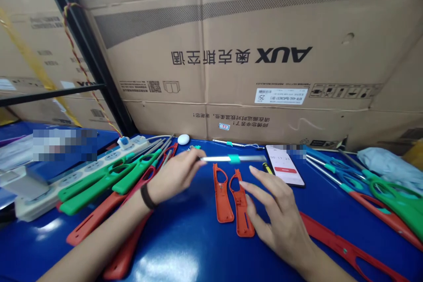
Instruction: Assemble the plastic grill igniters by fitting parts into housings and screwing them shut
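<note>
My left hand (178, 168), with a dark band at the wrist, is closed round one end of a slim metal tube (216, 158). Green tape (234, 158) wraps the tube near its middle, and the tube points right, roughly level above the blue table. My right hand (274, 211) has its fingers spread and holds nothing. Just left of its fingertips lies an orange handle half (245, 220), inner side up; whether they touch I cannot tell. A second orange handle half (224, 205) lies beside it. Both have a loop-shaped trigger opening.
Green-handled (89, 194) and red-handled (95, 218) long tools lie at left by a white power strip (112, 156). A phone (286, 167) showing a timer, a yellow-black screwdriver (267, 168) and more tools (393, 218) lie at right. A cardboard wall (231, 22) stands behind.
</note>
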Demonstrator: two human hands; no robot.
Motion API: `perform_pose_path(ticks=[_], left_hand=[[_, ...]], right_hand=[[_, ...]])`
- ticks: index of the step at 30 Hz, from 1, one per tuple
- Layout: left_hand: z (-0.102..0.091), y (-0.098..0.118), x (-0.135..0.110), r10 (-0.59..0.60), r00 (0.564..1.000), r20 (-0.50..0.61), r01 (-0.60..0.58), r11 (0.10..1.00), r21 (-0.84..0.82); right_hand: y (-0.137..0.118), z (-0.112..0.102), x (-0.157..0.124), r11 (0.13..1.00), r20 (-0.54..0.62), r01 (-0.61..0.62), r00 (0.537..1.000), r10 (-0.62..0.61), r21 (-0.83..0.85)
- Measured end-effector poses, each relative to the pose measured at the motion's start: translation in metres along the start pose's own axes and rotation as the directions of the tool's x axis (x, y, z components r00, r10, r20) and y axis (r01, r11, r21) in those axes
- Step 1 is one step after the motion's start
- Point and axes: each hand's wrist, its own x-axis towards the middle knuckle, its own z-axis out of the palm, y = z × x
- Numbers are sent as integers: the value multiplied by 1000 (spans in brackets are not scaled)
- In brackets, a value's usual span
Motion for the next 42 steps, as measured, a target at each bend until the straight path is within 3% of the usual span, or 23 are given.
perform_pose_path(ticks=[2,6,10,13,15,20,24,26,29,31,33,35,38,42], left_hand=[[12,16,-2,221,974,44,-224,973,54],[25,36,-6,354,931,84,-356,935,4],[23,39,-7,311,942,127,-303,950,-76],[22,32,-7,197,969,149,-186,979,-81],[23,24,-7,156,977,148,-147,987,-73],[25,-15,-4,173,972,157,-180,983,29],[12,-31,1,129,990,62,-136,983,121],[4,-20,3,51,999,-13,-49,990,129],[0,18,2,-155,982,-107,160,986,43],[5,50,-5,-227,974,-26,224,971,-84],[15,78,-16,-196,966,168,222,963,-155],[27,95,-28,-150,952,265,192,971,-141],[41,96,-42,-139,940,311,166,984,-64],[45,67,-45,-132,934,333,153,988,-38]], right_hand=[[-1,-4,2,995,-7,88,996,-89,-37],[0,-5,2,996,69,80,995,-77,-44],[1,-2,0,997,176,39,983,-49,59],[5,-3,1,997,167,-40,986,29,63],[10,-4,1,994,120,-101,988,97,29],[20,-2,-1,971,98,-238,967,236,11],[22,0,-3,952,99,-305,949,300,38],[23,-2,-2,953,72,-301,952,297,42],[24,-5,0,954,-3,-300,954,300,27],[24,-8,1,951,-63,-309,949,310,14],[23,-9,2,952,-98,-305,947,304,13],[22,-10,2,958,-107,-287,952,288,25],[21,-11,2,960,-103,-273,955,277,56],[19,-12,3,957,-102,-278,953,286,83]])
